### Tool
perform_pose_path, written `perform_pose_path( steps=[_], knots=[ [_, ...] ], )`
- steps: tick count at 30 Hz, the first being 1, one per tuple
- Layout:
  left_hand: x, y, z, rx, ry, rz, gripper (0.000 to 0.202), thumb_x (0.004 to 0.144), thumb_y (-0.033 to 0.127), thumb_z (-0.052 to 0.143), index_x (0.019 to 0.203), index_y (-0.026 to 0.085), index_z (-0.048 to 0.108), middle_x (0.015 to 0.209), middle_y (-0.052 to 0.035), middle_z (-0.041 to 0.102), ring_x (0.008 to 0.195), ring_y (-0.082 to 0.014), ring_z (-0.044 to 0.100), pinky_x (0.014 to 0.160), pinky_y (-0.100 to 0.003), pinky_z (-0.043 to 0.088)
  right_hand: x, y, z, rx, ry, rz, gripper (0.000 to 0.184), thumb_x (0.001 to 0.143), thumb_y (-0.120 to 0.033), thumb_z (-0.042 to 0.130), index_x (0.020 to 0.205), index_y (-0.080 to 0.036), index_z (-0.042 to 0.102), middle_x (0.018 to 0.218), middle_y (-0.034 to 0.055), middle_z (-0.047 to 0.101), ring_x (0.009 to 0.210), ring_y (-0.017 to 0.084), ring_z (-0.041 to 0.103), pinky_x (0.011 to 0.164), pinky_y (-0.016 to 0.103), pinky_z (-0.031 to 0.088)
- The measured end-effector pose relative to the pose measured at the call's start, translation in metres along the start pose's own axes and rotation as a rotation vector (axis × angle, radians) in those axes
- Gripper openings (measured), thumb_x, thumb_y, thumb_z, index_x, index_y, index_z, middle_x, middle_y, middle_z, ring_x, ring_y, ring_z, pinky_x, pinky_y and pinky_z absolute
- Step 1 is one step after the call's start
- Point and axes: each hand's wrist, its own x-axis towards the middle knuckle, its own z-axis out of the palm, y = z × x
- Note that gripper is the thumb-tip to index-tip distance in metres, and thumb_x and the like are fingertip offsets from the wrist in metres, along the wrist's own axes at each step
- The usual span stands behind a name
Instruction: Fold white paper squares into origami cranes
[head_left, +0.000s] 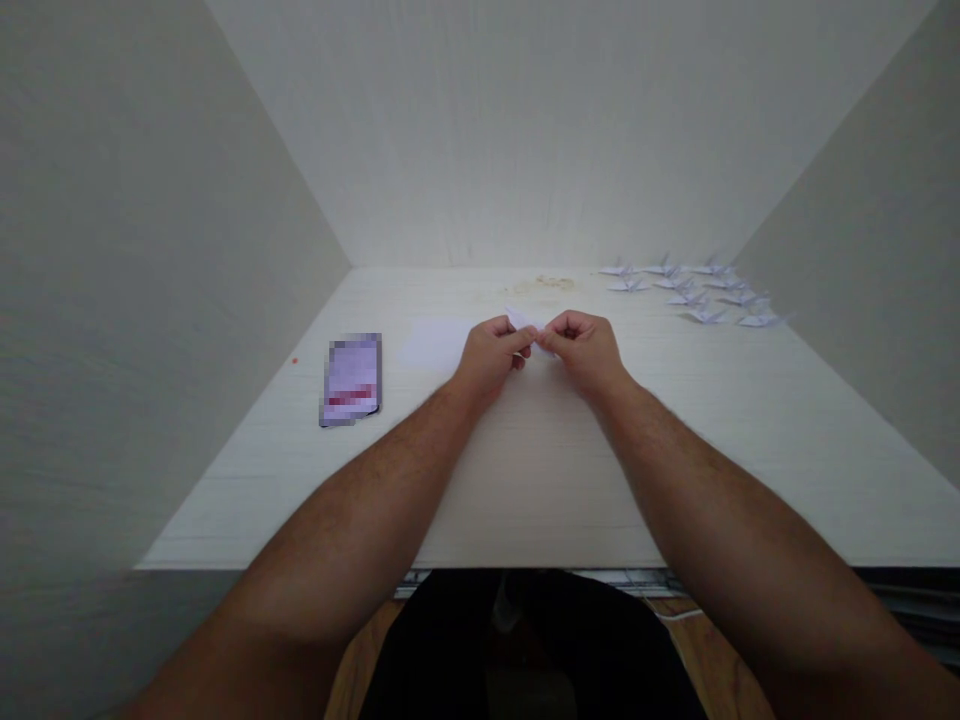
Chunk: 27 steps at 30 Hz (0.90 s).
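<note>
Paper piece (517, 317), folded, pinched btwn thumb & fingers of L hand (489, 352) and R hand (586, 345), over mid table (540, 490). Long axis diag., far-left to near-right; visible tip points far-left.

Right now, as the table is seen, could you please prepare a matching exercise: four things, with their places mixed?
Things
1. paper birds
2. folded paper
3. red dot
4. white sheet

Places
A. near the left edge of the table
B. pinched by the left hand and right hand
C. lying flat, close beside the left hand
D. around the table's far right corner

Pairs: 1-D, 2-B, 3-A, 4-C
</note>
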Motion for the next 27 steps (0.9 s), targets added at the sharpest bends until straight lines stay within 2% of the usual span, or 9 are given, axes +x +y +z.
perform_pose_path(
  steps=[5,8,12,18,23,25,27],
  knots=[
    [0.0011,0.0004,0.0009,0.005,0.044,0.006,0.019,0.070,0.020,0.074,0.062,0.016,0.057,0.055,0.0023,0.053,0.048,-0.0062,0.044,0.048,-0.022,0.032,-0.0014,0.0014,0.0014,-0.075,-0.018,-0.025,0.023,0.071,-0.037,0.073,0.064,-0.018,0.060,0.060,-0.0021,0.057,0.057,0.010,0.044,0.056,0.027,0.032],
    [0.0007,0.0023,0.0017,-0.049,0.038,0.001,0.012,0.065,0.016,0.073,0.064,0.015,0.060,0.056,0.0027,0.053,0.050,-0.0067,0.044,0.049,-0.022,0.032,-0.0013,0.0051,0.0022,-0.111,-0.036,-0.089,0.023,0.074,-0.038,0.071,0.065,-0.019,0.061,0.061,-0.0019,0.058,0.059,0.011,0.046,0.058,0.027,0.034],
    [-0.0002,0.0037,0.0035,-0.131,0.070,0.008,0.013,0.060,0.014,0.071,0.062,0.015,0.059,0.056,0.0034,0.051,0.052,-0.0062,0.043,0.047,-0.021,0.028,-0.0008,0.0082,0.0034,-0.079,-0.059,-0.126,0.023,0.075,-0.039,0.070,0.067,-0.019,0.061,0.063,-0.0020,0.058,0.060,0.012,0.047,0.059,0.028,0.036],
    [0.0012,0.0035,0.0051,-0.177,0.104,-0.012,0.021,0.064,0.020,0.073,0.062,0.018,0.052,0.055,0.0047,0.047,0.050,-0.0064,0.041,0.045,-0.021,0.025,-0.0023,0.0021,0.0046,-0.054,-0.071,-0.107,0.018,0.073,-0.034,0.069,0.066,-0.020,0.059,0.062,-0.0029,0.058,0.060,0.012,0.048,0.061,0.029,0.038],
    [0.0017,0.0058,0.0028,-0.204,0.073,-0.011,0.026,0.081,0.041,0.067,0.071,0.018,0.059,0.056,0.0032,0.049,0.048,-0.0072,0.042,0.044,-0.021,0.027,-0.0017,0.0027,0.0054,-0.052,-0.047,-0.099,0.017,0.072,-0.030,0.069,0.063,-0.020,0.059,0.058,-0.0043,0.054,0.057,0.011,0.045,0.058,0.028,0.034],
    [0.0004,0.0058,0.0027,-0.187,0.040,-0.017,0.030,0.079,0.044,0.072,0.072,0.018,0.058,0.057,0.0033,0.050,0.048,-0.0072,0.042,0.045,-0.021,0.028,-0.0007,0.0041,0.0056,-0.023,-0.012,-0.077,0.017,0.071,-0.031,0.069,0.064,-0.020,0.059,0.058,-0.0042,0.055,0.057,0.011,0.045,0.057,0.027,0.034],
    [-0.0009,0.0043,0.0029,-0.134,0.031,-0.006,0.035,0.072,0.039,0.080,0.065,0.019,0.053,0.055,0.0041,0.050,0.048,-0.0069,0.042,0.046,-0.021,0.028,-0.0003,0.0042,0.0058,-0.009,0.014,-0.056,0.018,0.071,-0.032,0.070,0.064,-0.020,0.059,0.059,-0.0037,0.056,0.057,0.011,0.045,0.057,0.027,0.034]
  ],
)
